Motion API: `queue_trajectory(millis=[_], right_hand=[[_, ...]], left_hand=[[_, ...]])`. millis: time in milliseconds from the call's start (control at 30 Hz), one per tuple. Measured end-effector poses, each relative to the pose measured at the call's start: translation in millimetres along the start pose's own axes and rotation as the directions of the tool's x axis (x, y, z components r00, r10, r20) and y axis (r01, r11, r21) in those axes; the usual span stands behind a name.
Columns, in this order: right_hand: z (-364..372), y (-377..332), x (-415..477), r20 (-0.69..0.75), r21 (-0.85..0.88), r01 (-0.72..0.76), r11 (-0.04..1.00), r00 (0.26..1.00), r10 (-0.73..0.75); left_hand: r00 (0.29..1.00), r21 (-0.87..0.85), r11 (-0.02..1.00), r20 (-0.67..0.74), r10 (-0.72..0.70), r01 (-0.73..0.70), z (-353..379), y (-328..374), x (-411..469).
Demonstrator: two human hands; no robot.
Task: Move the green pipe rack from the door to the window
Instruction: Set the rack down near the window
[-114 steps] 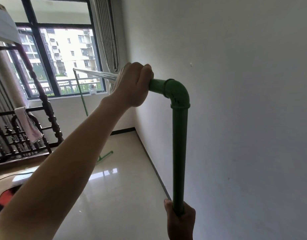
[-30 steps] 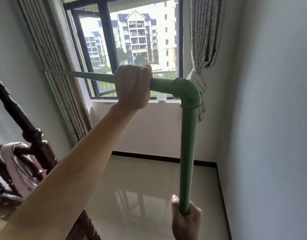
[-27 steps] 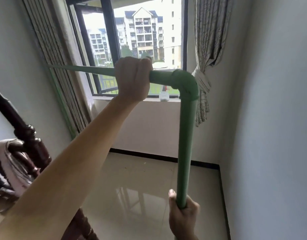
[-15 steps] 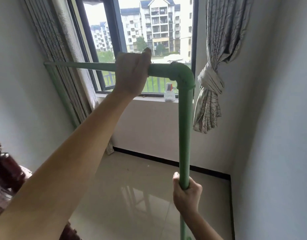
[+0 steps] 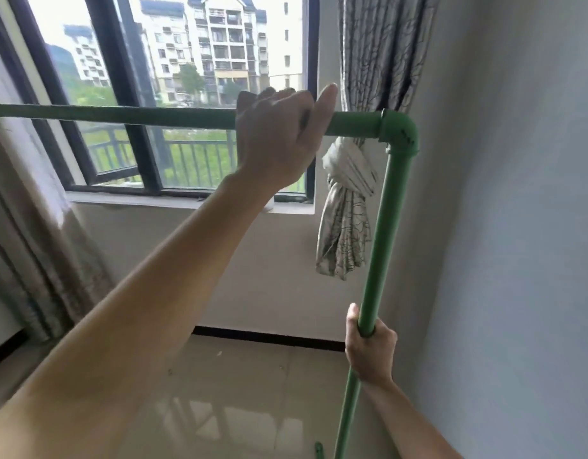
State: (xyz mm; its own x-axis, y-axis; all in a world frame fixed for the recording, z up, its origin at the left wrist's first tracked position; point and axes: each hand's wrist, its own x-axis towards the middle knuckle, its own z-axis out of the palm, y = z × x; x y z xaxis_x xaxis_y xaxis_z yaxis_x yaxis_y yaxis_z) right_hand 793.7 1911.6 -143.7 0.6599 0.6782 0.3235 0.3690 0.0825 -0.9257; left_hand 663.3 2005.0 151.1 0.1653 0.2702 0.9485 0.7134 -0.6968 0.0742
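I'm in a home room. A knotted curtain [image 5: 349, 180] hangs right of centre, beside the window [image 5: 193, 94]. Glossy floor tiles [image 5: 239, 409] fill the bottom.

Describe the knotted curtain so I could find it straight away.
Start at the big dark-framed window and go to its right edge, near the grey wall. There hangs the patterned curtain, just behind the green pipe rack. Unlike the loose curtain on the left, it is tied in a fat knot.
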Motion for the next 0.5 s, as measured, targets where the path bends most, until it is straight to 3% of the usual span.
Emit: queue_trajectory(millis=[200, 367, 500], right_hand=[[8, 31, 97, -0.035, -0.106, 0.060, 0.993, 0.997, -0.064], [21, 61, 184, -0.034, -0.118, 0.088, 0.989, 0.995, -0.092], [35, 72, 248, 0.105, -0.149, 0.178, 0.973, 0.981, -0.163]], left_hand=[[0.995, 0.048, 0.995, 0.051, 0.090, -0.092, 95, -5, 14], [0.996, 0.067, 0.997, 0.083, 0.036, -0.042, 173, -8, 41], [0.993, 0.143, 0.989, 0.119, 0.005, -0.022, 232, -20, 64]])
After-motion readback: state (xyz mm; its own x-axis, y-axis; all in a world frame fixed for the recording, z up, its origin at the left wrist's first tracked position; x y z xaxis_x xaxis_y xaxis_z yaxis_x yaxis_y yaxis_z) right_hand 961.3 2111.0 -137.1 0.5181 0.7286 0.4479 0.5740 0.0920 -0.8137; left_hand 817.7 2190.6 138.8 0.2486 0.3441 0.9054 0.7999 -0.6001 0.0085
